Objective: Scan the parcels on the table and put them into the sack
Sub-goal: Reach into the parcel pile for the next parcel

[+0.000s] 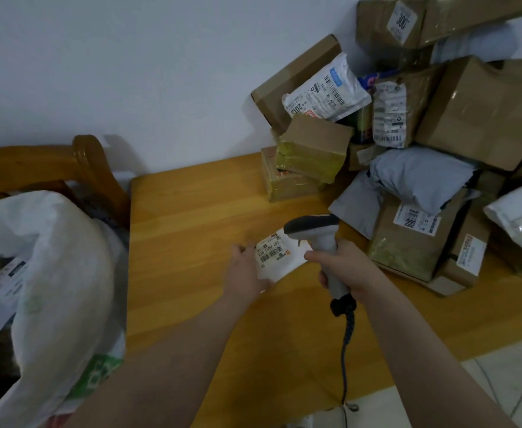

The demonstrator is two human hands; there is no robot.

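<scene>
Left hand [247, 268] is pinching a small white parcel [279, 254] label-up so the barcode scanner [315, 233], gripped in the right hand [344, 267], is aiming at it; sack [56, 273] is sitting open just left of the hands.

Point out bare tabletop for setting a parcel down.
Bare wood on the table between the sack and the left hand on the white parcel, back to the wall. Another strip at the near edge, right of the right hand gripping the scanner, below the parcel pile. Crowded: far right corner.
</scene>
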